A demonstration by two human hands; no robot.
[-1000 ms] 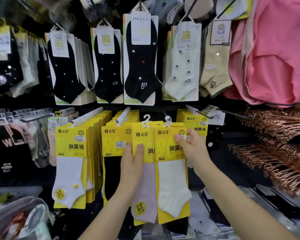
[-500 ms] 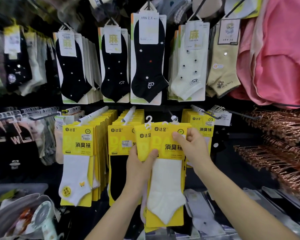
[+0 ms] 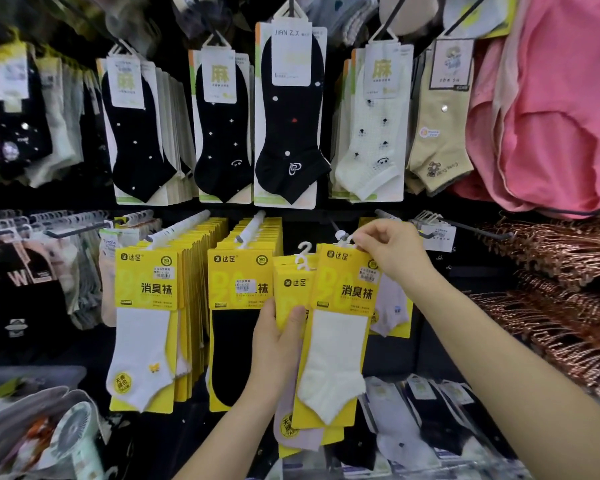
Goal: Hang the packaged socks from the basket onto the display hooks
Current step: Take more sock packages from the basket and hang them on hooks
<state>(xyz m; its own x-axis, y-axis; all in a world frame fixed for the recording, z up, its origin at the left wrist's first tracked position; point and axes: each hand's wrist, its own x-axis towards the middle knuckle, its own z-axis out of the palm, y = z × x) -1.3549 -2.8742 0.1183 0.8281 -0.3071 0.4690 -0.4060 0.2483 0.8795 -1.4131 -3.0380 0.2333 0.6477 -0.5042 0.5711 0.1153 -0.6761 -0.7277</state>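
Note:
My left hand (image 3: 278,336) grips a yellow-carded pack with a pale purple sock (image 3: 293,289), its white plastic hanger standing free at the top. My right hand (image 3: 392,251) pinches the top of a second yellow pack with a cream sock (image 3: 336,348), holding its small white hanger against the tip of a dark display hook (image 3: 336,227). This pack overlaps the front of the purple one. Behind my right hand more yellow packs hang on the neighbouring hook (image 3: 383,213). The basket is not in view.
Two full rows of yellow sock packs (image 3: 146,306) (image 3: 239,306) hang to the left on white-capped hooks. Black, white and beige socks fill the row above. Copper-coloured hangers (image 3: 561,271) stick out at right, pink garments (image 3: 548,116) above them. A small white fan (image 3: 73,431) lies at lower left.
My right hand has slid from the cream pack's upper edge up to its hanger and lifted it to the hook tip. The cream pack has shifted right again, uncovering the purple pack's card.

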